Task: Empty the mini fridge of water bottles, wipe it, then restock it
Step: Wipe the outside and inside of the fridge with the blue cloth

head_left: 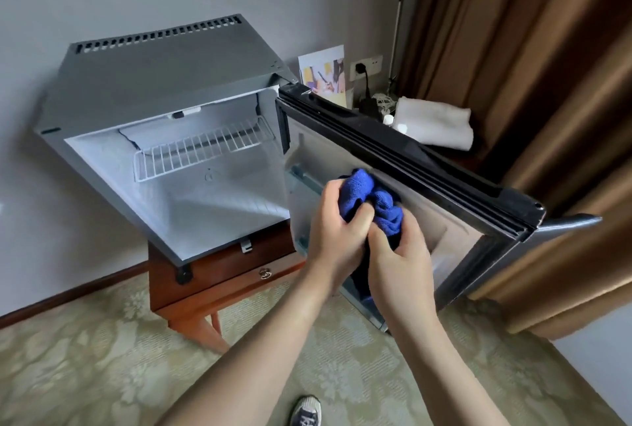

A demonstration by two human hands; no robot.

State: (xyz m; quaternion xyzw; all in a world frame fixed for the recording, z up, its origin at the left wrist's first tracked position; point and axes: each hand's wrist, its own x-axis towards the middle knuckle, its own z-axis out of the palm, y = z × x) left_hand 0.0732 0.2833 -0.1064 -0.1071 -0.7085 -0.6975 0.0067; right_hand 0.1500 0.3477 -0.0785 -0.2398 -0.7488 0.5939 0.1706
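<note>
While both hands (367, 241) bunch the blue cloth (371, 200) in a firm grip, the fridge (136, 83) stands emptied; wiping stage; door (410, 159) lining likely next.

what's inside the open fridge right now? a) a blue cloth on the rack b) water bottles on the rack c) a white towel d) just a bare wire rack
d: the fridge interior holds only the white wire rack, with no bottles on it; the blue cloth is gripped by both the left hand and the right hand in front of the door.
</note>
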